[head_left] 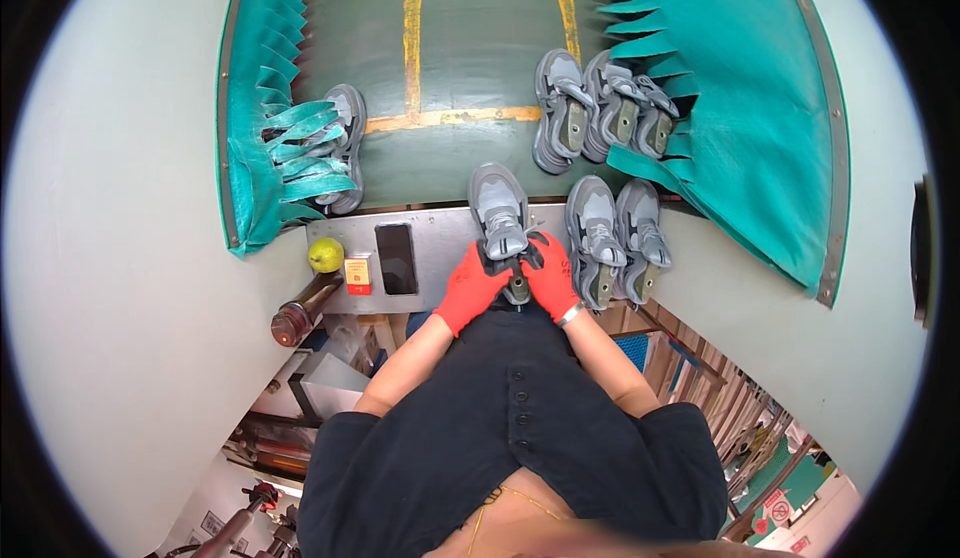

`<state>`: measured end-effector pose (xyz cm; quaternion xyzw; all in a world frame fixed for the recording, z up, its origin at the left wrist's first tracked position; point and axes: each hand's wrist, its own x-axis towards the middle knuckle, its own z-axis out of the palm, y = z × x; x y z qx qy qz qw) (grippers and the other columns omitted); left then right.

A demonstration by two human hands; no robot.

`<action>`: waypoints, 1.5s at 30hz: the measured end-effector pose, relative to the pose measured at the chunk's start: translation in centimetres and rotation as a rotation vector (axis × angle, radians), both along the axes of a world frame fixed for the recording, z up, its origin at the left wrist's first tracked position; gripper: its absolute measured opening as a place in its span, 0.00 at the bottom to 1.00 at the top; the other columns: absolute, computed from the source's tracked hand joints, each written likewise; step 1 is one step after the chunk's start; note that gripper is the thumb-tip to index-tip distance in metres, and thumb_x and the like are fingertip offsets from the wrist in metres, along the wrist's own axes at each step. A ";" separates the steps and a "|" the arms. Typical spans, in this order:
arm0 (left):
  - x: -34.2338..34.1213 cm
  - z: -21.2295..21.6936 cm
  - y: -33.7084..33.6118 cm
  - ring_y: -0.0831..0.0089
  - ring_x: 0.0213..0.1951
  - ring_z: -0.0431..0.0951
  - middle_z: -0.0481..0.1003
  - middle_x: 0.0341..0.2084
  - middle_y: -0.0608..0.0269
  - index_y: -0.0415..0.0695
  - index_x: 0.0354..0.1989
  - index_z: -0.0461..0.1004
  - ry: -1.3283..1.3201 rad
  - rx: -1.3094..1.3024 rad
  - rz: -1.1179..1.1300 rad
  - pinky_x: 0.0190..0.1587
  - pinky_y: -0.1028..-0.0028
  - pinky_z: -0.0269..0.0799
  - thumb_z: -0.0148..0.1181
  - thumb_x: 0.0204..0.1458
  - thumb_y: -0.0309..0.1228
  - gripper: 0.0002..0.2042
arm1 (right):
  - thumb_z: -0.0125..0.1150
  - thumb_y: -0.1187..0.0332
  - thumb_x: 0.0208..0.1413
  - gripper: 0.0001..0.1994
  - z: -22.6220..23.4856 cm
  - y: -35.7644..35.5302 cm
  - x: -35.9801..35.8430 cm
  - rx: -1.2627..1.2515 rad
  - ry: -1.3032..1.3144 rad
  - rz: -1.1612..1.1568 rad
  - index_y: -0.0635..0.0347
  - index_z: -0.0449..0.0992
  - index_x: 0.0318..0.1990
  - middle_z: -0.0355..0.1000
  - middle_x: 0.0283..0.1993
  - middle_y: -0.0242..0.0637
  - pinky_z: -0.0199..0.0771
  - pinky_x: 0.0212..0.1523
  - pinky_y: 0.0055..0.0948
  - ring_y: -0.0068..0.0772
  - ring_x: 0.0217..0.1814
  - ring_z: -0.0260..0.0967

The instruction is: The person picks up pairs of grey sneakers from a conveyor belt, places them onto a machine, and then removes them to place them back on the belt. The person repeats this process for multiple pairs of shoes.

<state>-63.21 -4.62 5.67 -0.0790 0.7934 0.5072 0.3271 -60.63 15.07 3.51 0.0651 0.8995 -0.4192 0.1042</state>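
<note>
A grey sneaker [497, 201] is between my hands at the edge of the metal ledge, its toe pointing away from me. My left hand [474, 283], in a red glove with dark fingertips, grips the left side of its opening by the tongue. On the opposite side, my right hand [549, 273], gloved the same way, has its fingers closed at the collar near the laces. Parts of the heel and collar are hidden by the gloves. Just right of my right hand stand two more grey sneakers [594, 220] [641, 226], side by side with toes away.
Three sneakers [560, 108] stand on the green belt [470, 163] at right, beside a teal strip curtain [750, 128]. Another sneaker [348, 143] is partly under the left curtain [255, 158]. The ledge holds a phone [396, 260], small box [358, 275], green fruit [326, 255] and bottle [303, 313].
</note>
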 end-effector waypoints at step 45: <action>35.7 9.4 -6.9 0.70 0.65 0.72 0.73 0.64 0.58 0.38 0.70 0.66 0.673 0.286 1.032 0.67 0.69 0.66 0.60 0.60 0.22 0.27 | 0.56 0.79 0.54 0.37 22.0 -9.8 9.7 -0.674 -0.031 0.593 0.66 0.59 0.75 0.67 0.66 0.39 0.65 0.55 0.22 0.26 0.55 0.65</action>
